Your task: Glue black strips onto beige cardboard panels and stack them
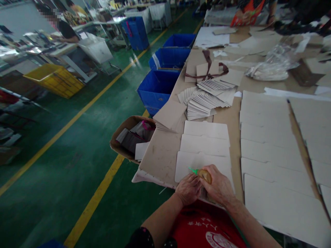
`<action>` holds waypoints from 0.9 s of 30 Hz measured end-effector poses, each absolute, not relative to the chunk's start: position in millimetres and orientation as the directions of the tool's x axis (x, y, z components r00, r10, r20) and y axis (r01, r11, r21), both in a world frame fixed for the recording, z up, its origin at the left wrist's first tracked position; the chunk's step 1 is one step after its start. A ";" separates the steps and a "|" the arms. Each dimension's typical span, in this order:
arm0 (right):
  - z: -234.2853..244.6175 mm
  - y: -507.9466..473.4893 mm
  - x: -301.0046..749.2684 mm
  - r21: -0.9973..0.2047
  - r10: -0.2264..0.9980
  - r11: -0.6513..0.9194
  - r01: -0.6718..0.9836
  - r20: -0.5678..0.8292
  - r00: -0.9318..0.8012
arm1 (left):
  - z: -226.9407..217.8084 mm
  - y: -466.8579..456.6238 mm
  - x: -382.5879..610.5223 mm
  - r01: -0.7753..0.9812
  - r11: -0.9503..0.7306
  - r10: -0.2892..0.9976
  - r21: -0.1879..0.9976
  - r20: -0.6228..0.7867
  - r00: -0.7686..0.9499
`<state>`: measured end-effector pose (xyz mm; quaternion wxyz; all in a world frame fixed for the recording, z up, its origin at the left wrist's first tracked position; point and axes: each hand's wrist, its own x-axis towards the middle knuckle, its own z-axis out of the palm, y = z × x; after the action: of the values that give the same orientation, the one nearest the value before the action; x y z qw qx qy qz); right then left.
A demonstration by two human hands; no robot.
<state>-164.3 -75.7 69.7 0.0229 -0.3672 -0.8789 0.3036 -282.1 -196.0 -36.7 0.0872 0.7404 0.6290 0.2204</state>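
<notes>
My right hand is wrapped round the bulbous wooden handle of an awl-like tool with a thin green tip. The tip points left, just over the nearest white card. My left hand lies at that card's near edge, close to the tool, its fingers stretched out and partly hidden. Two more white cards reach out from beneath it, overlapping like steps. Off to the right, several larger white sheets overlap in a similar column.
Fanned stacks of small cards and a brown strap lie farther up the table. A carton and blue bins stand along its left edge. A dark rod lies at right. A person in an orange apron is across the table.
</notes>
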 end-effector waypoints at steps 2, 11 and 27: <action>69.3 -75.7 -163.7 -0.573 0.656 0.527 0.628 -0.195 -0.729 | -37.7 -196.4 -282.1 0.892 -0.193 0.970 0.409 0.215 0.111; 48.6 -79.4 -169.7 -0.788 0.757 0.273 0.552 -0.178 -0.629 | -37.0 -195.9 -283.1 0.884 -0.183 0.975 0.430 0.196 0.106; 23.5 -17.8 -196.5 -0.815 0.872 0.213 0.539 -0.091 -0.481 | -20.0 -143.2 -370.9 0.892 0.137 0.939 0.431 0.229 -0.255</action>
<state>-196.5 -17.8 23.5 0.1993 -0.4687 -0.7528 0.4171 -370.9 -143.2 -20.0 0.0478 0.6085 0.7524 0.2477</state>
